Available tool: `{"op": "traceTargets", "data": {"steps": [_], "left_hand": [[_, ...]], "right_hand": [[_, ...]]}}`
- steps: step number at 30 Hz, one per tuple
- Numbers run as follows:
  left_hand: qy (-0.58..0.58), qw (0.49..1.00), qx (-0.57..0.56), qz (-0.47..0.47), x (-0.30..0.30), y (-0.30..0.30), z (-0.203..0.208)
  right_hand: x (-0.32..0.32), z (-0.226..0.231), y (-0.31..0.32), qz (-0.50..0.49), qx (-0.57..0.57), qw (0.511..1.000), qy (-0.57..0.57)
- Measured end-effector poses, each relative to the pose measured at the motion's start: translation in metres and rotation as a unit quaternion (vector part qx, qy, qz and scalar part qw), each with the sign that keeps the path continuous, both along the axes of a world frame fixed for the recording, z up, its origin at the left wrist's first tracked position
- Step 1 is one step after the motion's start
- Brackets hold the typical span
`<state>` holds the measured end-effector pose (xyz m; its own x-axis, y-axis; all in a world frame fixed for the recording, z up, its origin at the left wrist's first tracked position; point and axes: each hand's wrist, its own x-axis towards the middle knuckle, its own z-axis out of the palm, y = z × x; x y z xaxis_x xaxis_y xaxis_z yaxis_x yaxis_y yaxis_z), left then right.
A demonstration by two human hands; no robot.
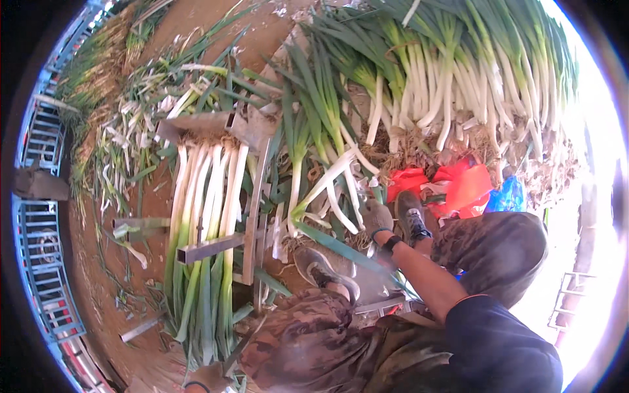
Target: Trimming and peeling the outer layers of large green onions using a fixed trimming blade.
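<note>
My right hand [378, 219], in a greyish glove with a dark band at the wrist, reaches down between my shoes beside some long green onions [327, 182]. Its fingers are blurred, and I cannot tell whether they grip a stalk. At the lower edge, my left hand [211, 376] is partly cut off; its fingers seem closed round a dark narrow strip [245, 342] that I cannot make out. Just beyond it, a bundle of green onions [208, 190] lies in a metal frame [252, 206], roots against the frame's far plate and green leaves hanging toward me.
A big heap of green onions [452, 78] lies at the far right, with red plastic bags [462, 190] and a blue bag [508, 195] by its roots. Trimmings [131, 131] litter the ground at left, before a blue railing [49, 262]. My shoes [321, 267] flank the onions.
</note>
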<state>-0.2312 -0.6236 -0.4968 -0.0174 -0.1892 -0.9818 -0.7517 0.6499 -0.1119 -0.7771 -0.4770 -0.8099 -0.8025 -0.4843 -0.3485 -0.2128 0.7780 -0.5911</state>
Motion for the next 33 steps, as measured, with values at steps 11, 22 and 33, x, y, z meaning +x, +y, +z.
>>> {"op": "traceTargets", "data": {"steps": [11,22,33], "left_hand": [[0.090,0.972,-0.208,0.061,-0.211,-0.003,0.107],[0.593,0.758,-0.162,0.218,-0.472,-0.033,0.006],[0.369,0.537,0.160,0.741,-0.463,0.093,-0.241]], "right_hand": [[0.007,0.032,-0.010,0.164,0.125,0.976,-0.069],[-0.031,0.191,-0.040,0.068,-0.289,0.933,-0.203],[-0.070,0.151,0.049,0.384,-0.003,0.914,-0.134]]}}
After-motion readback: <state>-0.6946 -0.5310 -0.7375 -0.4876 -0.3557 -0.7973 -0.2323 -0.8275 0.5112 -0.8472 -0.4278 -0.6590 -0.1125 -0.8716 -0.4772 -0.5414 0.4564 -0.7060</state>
